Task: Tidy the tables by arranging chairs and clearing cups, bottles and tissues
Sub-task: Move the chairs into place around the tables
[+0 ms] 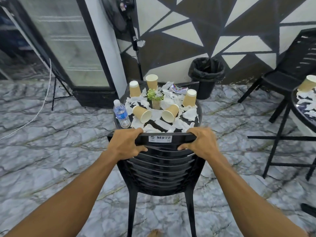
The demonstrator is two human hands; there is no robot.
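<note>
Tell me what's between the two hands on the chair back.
Head view: between the left hand and right hand runs the top rail of the black chair, bare except for a white sticker reading M972. Both hands grip that rail.

Your left hand (124,147) and right hand (200,144) grip the top rail of the chair (160,168), one at each end. The table (199,106) stands just beyond both hands. On it, the bottle (121,113) sits just ahead of your left hand. Two cups (142,114) lie between your hands and the plant (154,98), among tissues (189,114). The bin (206,74) stands behind the table, well beyond your right hand.
</note>
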